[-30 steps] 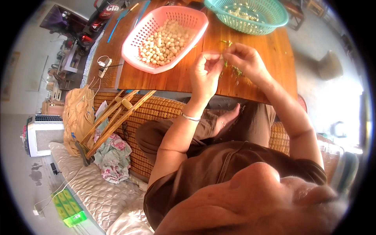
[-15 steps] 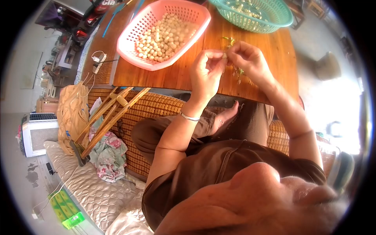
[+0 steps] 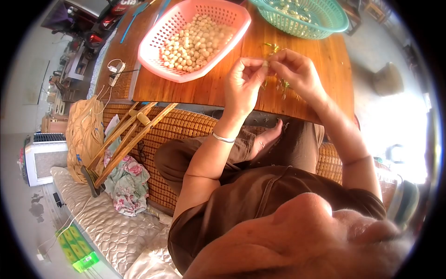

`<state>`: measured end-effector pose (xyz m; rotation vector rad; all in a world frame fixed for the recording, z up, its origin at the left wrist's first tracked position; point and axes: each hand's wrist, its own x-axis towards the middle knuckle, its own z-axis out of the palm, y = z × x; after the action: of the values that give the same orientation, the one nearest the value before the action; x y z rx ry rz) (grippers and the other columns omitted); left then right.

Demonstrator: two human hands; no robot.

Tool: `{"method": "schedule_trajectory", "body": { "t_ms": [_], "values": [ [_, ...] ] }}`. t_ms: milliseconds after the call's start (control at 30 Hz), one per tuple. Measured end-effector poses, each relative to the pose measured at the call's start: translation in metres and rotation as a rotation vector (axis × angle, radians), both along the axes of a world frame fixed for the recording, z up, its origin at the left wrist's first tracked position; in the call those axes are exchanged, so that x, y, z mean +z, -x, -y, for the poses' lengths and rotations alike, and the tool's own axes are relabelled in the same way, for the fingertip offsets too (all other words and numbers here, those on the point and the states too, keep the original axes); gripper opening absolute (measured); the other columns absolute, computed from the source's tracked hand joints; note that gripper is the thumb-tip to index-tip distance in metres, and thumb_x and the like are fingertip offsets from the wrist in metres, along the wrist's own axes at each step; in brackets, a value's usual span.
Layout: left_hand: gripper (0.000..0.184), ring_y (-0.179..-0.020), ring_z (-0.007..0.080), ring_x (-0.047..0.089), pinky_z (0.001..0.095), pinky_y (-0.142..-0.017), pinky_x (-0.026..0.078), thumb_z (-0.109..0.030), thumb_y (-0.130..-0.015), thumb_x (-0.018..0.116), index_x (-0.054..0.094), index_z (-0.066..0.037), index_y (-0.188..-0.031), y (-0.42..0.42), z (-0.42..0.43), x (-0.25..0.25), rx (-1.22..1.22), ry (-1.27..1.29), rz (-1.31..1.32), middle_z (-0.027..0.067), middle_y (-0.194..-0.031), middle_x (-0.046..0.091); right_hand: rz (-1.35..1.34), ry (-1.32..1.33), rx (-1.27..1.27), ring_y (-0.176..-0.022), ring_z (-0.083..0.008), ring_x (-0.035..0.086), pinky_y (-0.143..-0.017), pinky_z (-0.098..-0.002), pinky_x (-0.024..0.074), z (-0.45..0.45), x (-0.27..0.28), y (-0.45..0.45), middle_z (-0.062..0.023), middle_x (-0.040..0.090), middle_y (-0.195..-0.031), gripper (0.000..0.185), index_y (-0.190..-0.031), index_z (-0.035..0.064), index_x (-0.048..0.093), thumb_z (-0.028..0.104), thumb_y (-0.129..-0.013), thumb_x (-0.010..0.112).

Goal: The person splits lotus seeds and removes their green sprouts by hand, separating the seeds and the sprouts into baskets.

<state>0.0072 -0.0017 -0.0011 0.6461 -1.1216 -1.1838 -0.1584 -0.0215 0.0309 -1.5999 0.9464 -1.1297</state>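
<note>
Above the wooden table, my left hand pinches a small pale seed between thumb and fingertips; it looks like a lotus seed. My right hand meets it there, thumb and forefinger closed at the same seed, which the fingers mostly hide. Below and behind the hands, thin green and yellowish scraps lie on the wood. Left of my hands stands a pink perforated basket with many round cream-coloured seeds. At the far right of the table, a green basket holds smaller pale pieces.
The wooden table has its near edge just past my crossed legs. A wooden crutch leans on the bench beside a flowered cloth. To the left lies a white power strip with cables. A round stool stands beyond the table's right side.
Both hands stay together at nearly the same spot, with only slight finger movement around the seed. The view has shifted a little; the baskets have not moved on the table.
</note>
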Motion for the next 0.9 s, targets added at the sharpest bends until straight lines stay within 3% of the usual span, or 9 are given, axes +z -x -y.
{"method": "schedule_trajectory", "body": {
  "t_ms": [67,133,300,367,433,533,700,900],
  "values": [
    [0.011,-0.086,0.0135,0.067,0.0261,-0.079,0.055,-0.001,-0.093,0.066,0.06,0.0,-0.102,0.001,0.0,-0.001,0.01,-0.002,0.015,0.0092,-0.098,0.069,-0.02,0.031,-0.012,-0.08,-0.0077,0.065,-0.074,-0.0229,0.0535,0.0,-0.001,-0.001,-0.0029,0.07,-0.089,0.013,-0.1,-0.0001,0.066,0.011,-0.093,0.065],
    [0.01,-0.08,0.0076,0.063,0.0208,-0.069,0.049,-0.001,-0.092,0.066,0.06,0.0,-0.099,0.003,0.0,-0.003,0.089,0.055,0.069,0.0058,-0.089,0.069,-0.04,0.062,-0.024,-0.079,-0.0082,0.066,-0.074,-0.0236,0.0543,0.0,-0.004,-0.001,-0.004,0.071,-0.089,0.013,-0.1,0.0001,0.066,0.01,-0.092,0.067],
    [0.013,-0.08,0.0079,0.062,0.0228,-0.074,0.053,-0.001,-0.092,0.066,0.06,-0.001,-0.103,0.0,-0.002,-0.002,0.097,0.06,0.196,0.0059,-0.095,0.068,-0.235,0.256,-0.145,-0.072,-0.0071,0.064,-0.065,-0.0258,0.0531,-0.003,0.0,-0.002,-0.0054,0.068,-0.079,0.01,-0.093,-0.0004,0.063,0.007,-0.089,0.067],
    [0.013,-0.081,0.0089,0.063,0.0235,-0.075,0.053,-0.001,-0.093,0.066,0.06,0.0,-0.104,0.001,-0.003,0.003,0.086,0.039,0.211,0.0063,-0.096,0.068,-0.212,0.202,-0.136,-0.072,-0.0069,0.064,-0.064,-0.0261,0.0525,-0.003,0.001,-0.002,-0.0044,0.067,-0.077,0.009,-0.092,-0.0004,0.062,0.007,-0.089,0.066],
    [0.014,-0.083,0.011,0.065,0.0254,-0.079,0.055,-0.002,-0.093,0.065,0.06,0.001,-0.106,0.003,-0.002,0.007,0.021,-0.035,0.059,0.0069,-0.097,0.068,-0.19,0.15,-0.126,-0.071,-0.0067,0.064,-0.063,-0.0263,0.0519,-0.002,0.001,-0.001,-0.0034,0.066,-0.076,0.008,-0.09,-0.0004,0.061,0.007,-0.09,0.065],
    [0.012,-0.084,0.0089,0.064,0.0213,-0.073,0.05,-0.002,-0.094,0.064,0.06,0.0,-0.105,0.001,0.001,0.002,-0.004,-0.05,0.038,0.0047,-0.092,0.069,-0.177,0.094,-0.098,-0.071,-0.0065,0.063,-0.062,-0.0251,0.0512,-0.001,0.0,0.0,-0.0022,0.064,-0.076,0.008,-0.091,-0.0006,0.06,0.008,-0.092,0.062],
    [0.015,-0.086,0.0107,0.064,0.0222,-0.075,0.051,-0.003,-0.094,0.064,0.06,0.0,-0.108,-0.001,0.0,0.004,-0.05,-0.04,0.0,0.0064,-0.094,0.069,-0.081,-0.007,-0.009,-0.073,-0.0058,0.061,-0.065,-0.0223,0.0513,-0.001,0.003,0.0,-0.0011,0.064,-0.083,0.01,-0.095,-0.0015,0.059,0.009,-0.095,0.059],
    [0.014,-0.086,0.0112,0.064,0.024,-0.078,0.053,-0.005,-0.094,0.065,0.06,-0.001,-0.107,-0.001,0.001,0.004,-0.083,-0.075,-0.024,0.0068,-0.097,0.068,-0.062,0.0,-0.022,-0.077,-0.0043,0.059,-0.066,-0.0221,0.0506,0.005,-0.006,0.002,-0.0008,0.064,-0.085,0.011,-0.098,-0.001,0.06,0.01,-0.096,0.06]
  ]
}}
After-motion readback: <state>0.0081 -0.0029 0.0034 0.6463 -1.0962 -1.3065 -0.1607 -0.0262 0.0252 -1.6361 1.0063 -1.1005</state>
